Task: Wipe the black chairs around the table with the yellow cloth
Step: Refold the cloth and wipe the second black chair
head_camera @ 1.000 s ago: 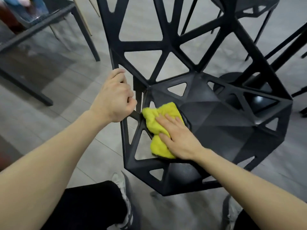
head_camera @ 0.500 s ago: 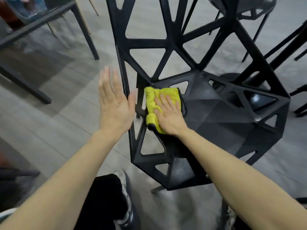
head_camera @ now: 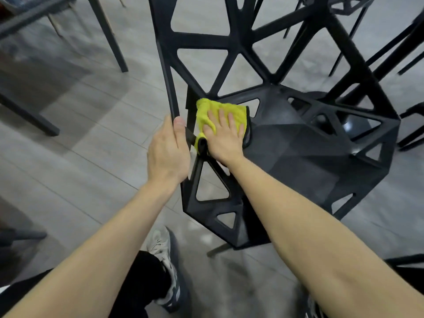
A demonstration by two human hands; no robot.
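A black chair (head_camera: pixel 298 143) with triangular cut-outs stands right in front of me on the grey floor. The yellow cloth (head_camera: pixel 218 111) lies on the left rear corner of its seat. My right hand (head_camera: pixel 223 136) presses flat on the cloth with straight fingers. My left hand (head_camera: pixel 168 150) grips the left edge bar of the backrest, thumb on the near side and fingers wrapped behind the bar.
A dark table (head_camera: pixel 27 17) and its legs stand at the upper left. Another black chair (head_camera: pixel 344 5) and dark furniture legs (head_camera: pixel 390 53) stand at the upper right. My shoe (head_camera: pixel 165 267) is on the floor below the chair.
My left hand let go of the chair edge, opened, and now grips the backrest bar again. My right hand slid the cloth toward the seat's rear left corner.
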